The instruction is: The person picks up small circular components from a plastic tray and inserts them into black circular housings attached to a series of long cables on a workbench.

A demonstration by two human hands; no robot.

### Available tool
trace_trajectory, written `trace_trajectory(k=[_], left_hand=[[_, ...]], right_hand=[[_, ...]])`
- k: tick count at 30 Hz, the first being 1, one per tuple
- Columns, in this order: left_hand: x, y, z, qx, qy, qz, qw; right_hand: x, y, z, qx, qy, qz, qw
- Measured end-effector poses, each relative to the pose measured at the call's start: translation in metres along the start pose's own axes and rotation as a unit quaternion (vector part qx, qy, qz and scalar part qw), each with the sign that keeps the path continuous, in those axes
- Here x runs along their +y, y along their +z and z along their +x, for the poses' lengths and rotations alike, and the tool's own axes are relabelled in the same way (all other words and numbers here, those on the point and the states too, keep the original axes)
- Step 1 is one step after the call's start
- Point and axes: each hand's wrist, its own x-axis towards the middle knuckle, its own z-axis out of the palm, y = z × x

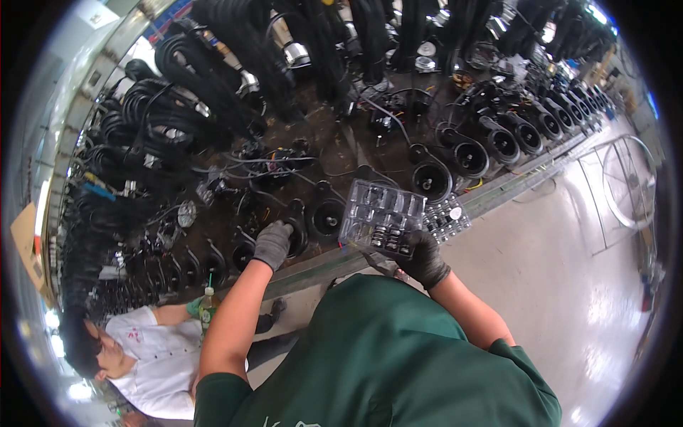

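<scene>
My left hand (272, 245), in a grey glove, has its fingers closed at the rim of a black round housing (298, 226) on the bench edge. Part of that housing is hidden by the glove. In my right hand (425, 262), gloved in dark grey, is a clear plastic compartment tray (385, 201). Small dark and silvery round parts (381, 235) sit in the tray's near compartments, while its far ones look bare. Just beyond the tray stands another open black round housing (431, 181); a further one (327, 217) lies between my left hand and the tray.
A second tray of small parts (447, 218) rests at the bench edge under my right side. Black housings (504, 145) line the bench both ways. Thick coiled black cables (192, 64) crowd the back. To the left, a co-worker (153, 349) sits near a bottle (208, 307).
</scene>
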Motion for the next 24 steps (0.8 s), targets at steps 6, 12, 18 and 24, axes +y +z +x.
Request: trace_trajectory(k=[6,12,18,24], left_hand=[[0.090,-0.087,-0.016,0.215,0.033,-0.177,0.960],[0.190,-0.123,-0.019,0.181,0.166,-0.257,0.935],[0.195,-0.107,-0.009,0.092,0.169,-0.270,0.943],[0.198,-0.103,0.000,0.041,0.110,-0.446,0.887]], right_hand=[[0.005,-0.027,0.006,-0.008,0.018,-0.006,1.000],[-0.003,-0.009,-0.001,0.001,0.032,-0.035,0.999],[-0.007,-0.036,-0.002,-0.009,0.032,-0.031,0.999],[-0.010,-0.050,-0.007,0.007,-0.018,-0.393,0.920]])
